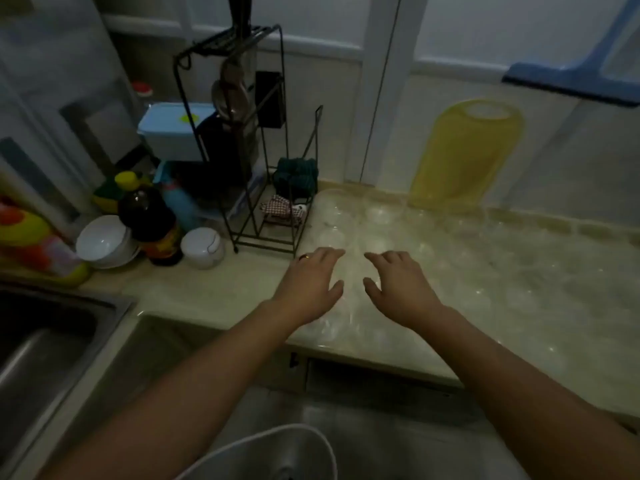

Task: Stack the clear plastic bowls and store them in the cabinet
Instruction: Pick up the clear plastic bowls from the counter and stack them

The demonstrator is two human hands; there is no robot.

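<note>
Several clear plastic bowls (381,213) cover the pale stone counter (207,292), spread from the black rack to the right edge of view; they are faint and hard to separate. My left hand (311,285) and my right hand (398,289) hover side by side over the bowls nearest the counter's front edge, fingers spread, palms down. Neither hand holds anything that I can make out. A dark cabinet opening (374,382) shows under the counter, below my right forearm.
A black wire rack (256,188) with utensils stands left of the bowls. Bottles (149,220), white bowls (104,244) and a white jar (202,247) crowd the back left. A steel sink (41,341) lies at left. A yellow cutting board (464,154) leans on the wall.
</note>
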